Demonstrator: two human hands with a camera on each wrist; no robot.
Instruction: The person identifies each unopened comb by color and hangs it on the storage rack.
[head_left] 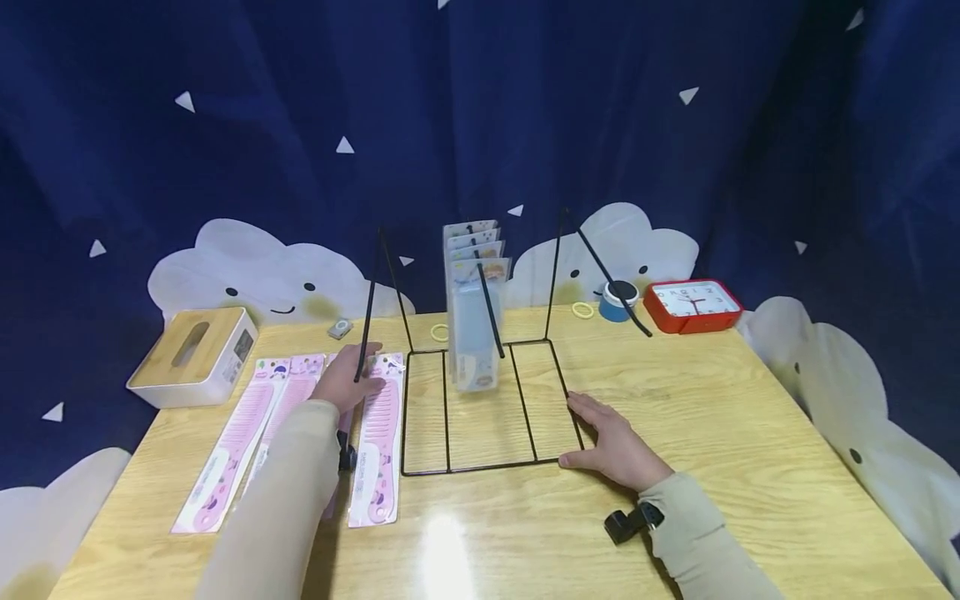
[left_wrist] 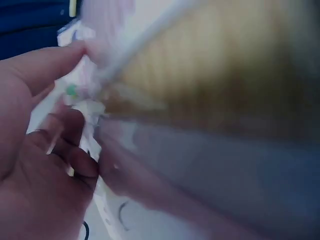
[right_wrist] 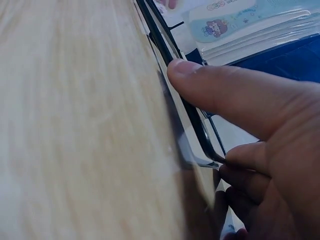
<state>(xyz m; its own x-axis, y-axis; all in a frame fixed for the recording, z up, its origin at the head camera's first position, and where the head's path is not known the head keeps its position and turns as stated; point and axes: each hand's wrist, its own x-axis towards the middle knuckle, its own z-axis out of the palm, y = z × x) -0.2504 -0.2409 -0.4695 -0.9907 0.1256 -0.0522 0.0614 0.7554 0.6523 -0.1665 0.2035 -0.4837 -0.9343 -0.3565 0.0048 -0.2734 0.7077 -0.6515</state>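
Note:
My left hand (head_left: 347, 379) is over the row of pink combs in clear packets, pinching the top end of one packaged comb (left_wrist: 112, 170); this packet is blurred and partly hidden under my arm. Just right of that hand lies another packaged pink comb (head_left: 378, 450). A black wire display rack (head_left: 491, 466) stands at mid-table, with several light blue packaged combs (head_left: 476, 321) hanging one behind another on its middle hook. At the rack's front right corner, my right hand (head_left: 618, 446) grips the base, thumb (right_wrist: 200, 82) on the wire and fingers curled at the side.
More packaged pink combs (head_left: 232, 458) lie to the left, beside a white tissue box with wooden lid (head_left: 191, 358). Behind the rack's right side are a blue jar (head_left: 617, 310), a yellow ring (head_left: 582, 310) and a red clock (head_left: 693, 323). The rack's side hooks (head_left: 611, 279) jut forward.

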